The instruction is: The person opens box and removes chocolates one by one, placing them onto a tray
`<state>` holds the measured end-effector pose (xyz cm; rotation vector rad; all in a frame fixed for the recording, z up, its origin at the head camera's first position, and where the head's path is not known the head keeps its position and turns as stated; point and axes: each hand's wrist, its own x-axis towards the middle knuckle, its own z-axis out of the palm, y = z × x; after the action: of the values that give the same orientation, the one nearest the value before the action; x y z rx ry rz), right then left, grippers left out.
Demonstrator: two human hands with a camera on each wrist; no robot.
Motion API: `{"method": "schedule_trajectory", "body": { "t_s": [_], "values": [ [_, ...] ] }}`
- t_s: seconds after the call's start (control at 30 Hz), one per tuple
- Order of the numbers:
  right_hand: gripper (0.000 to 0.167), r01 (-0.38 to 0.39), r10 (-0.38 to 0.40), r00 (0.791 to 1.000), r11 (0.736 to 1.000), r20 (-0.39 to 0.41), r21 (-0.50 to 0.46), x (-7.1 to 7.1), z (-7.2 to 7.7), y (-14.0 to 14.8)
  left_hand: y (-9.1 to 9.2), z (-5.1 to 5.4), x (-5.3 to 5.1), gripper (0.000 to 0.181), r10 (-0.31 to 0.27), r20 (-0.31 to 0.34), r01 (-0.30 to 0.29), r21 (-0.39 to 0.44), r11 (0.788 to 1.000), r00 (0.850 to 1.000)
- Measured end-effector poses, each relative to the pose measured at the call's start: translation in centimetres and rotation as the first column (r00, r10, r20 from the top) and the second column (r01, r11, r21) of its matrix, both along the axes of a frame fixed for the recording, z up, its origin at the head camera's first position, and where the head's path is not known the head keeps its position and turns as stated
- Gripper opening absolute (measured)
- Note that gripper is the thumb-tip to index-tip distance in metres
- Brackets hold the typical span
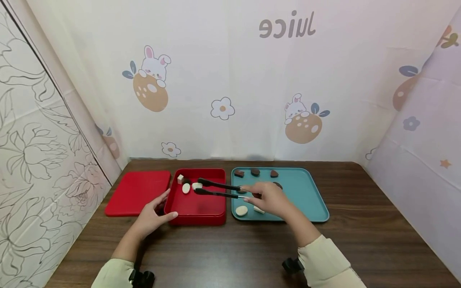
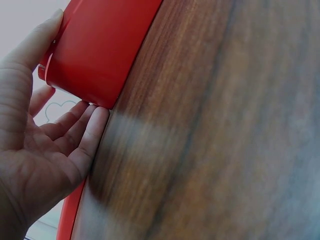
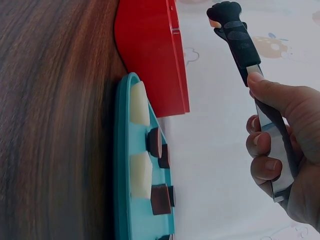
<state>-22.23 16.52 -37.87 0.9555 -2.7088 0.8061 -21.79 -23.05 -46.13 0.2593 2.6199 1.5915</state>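
My left hand (image 1: 153, 218) (image 2: 40, 145) holds the red box (image 1: 201, 205) (image 2: 105, 50) at its near left corner, thumb at the rim and fingers against the side. Black-tipped metal tongs (image 1: 219, 185) (image 3: 241, 45) are gripped in my right hand (image 1: 268, 198) (image 3: 300, 117), which is above the teal tray (image 1: 300, 192). Their tips reach over the box, on either side of a white piece (image 1: 197, 186); a small pale piece (image 3: 215, 23) shows between them in the right wrist view. Another white oval (image 1: 185, 188), a pale cube (image 1: 180, 179) and a dark piece (image 1: 186, 181) lie in the box.
A flat red lid (image 1: 138, 192) lies left of the box. The tray, close to the box's right side, carries several dark brown pieces (image 1: 255, 172) and white ones (image 1: 241, 211). Behind the wooden table (image 1: 216, 256) hangs a printed curtain (image 1: 252, 132).
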Motion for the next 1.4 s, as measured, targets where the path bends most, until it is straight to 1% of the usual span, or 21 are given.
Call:
{"method": "schedule_trajectory", "body": {
  "t_s": [0.2, 0.23, 0.33, 0.4, 0.5, 0.63, 0.77, 0.97, 1.07, 1.23, 1.4],
  "values": [
    [0.034, 0.034, -0.033, 0.999, 0.999, 0.032, -0.031, 0.7, -0.2, 1.3, 0.0, -0.2, 0.0, 0.085, -0.006, -0.013, 0.006, -0.001, 1.0, 1.0],
    [0.037, 0.037, -0.036, 0.999, 0.998, 0.034, -0.042, 0.8, -0.2, 1.6, 0.0, -0.2, 0.0, 0.084, -0.007, -0.015, 0.007, 0.0, 1.0, 1.0],
    [0.037, 0.039, -0.038, 0.999, 0.997, 0.021, -0.063, 1.1, -0.3, 2.3, 0.0, -0.2, 0.0, 0.084, -0.009, -0.018, 0.009, 0.002, 1.0, 1.0],
    [0.036, 0.034, -0.035, 0.999, 0.997, -0.004, -0.075, 1.4, -0.3, 2.8, 0.0, -0.2, 0.0, 0.085, -0.009, -0.019, 0.009, 0.001, 1.0, 1.0],
    [0.037, 0.035, -0.038, 0.999, 0.997, -0.031, -0.073, 1.8, -0.4, 3.5, -0.1, -0.2, 0.0, 0.086, -0.007, -0.017, 0.007, -0.004, 1.0, 1.0],
    [0.04, 0.06, -0.062, 0.998, 0.995, -0.02, -0.079, 2.4, -0.3, 4.4, -0.1, -0.2, 0.0, 0.086, -0.007, -0.014, 0.006, -0.005, 1.0, 1.0],
    [0.041, 0.082, -0.083, 0.996, 0.991, -0.012, -0.105, 3.0, -0.2, 5.3, -0.1, -0.3, -0.1, 0.086, -0.005, -0.016, 0.005, -0.01, 1.0, 1.0],
    [0.036, 0.061, -0.07, 0.996, 0.986, -0.054, -0.153, 3.5, -0.4, 7.0, -0.2, -0.3, -0.2, 0.086, -0.006, -0.021, 0.005, -0.014, 1.0, 1.0],
    [0.034, 0.073, -0.084, 0.994, 0.986, -0.063, -0.152, 3.8, -0.3, 7.8, -0.2, -0.3, -0.1, 0.086, -0.005, -0.016, 0.005, -0.013, 1.0, 1.0],
    [0.037, 0.134, -0.144, 0.986, 0.984, -0.079, -0.118, 4.3, -0.1, 9.2, -0.2, -0.3, -0.2, 0.086, -0.004, -0.005, 0.004, -0.012, 1.0, 1.0],
    [0.037, 0.164, -0.174, 0.981, 0.98, -0.088, -0.11, 4.6, 0.0, 10.4, -0.2, -0.4, -0.2, 0.086, -0.005, -0.005, 0.005, -0.005, 1.0, 1.0]
  ]
}}
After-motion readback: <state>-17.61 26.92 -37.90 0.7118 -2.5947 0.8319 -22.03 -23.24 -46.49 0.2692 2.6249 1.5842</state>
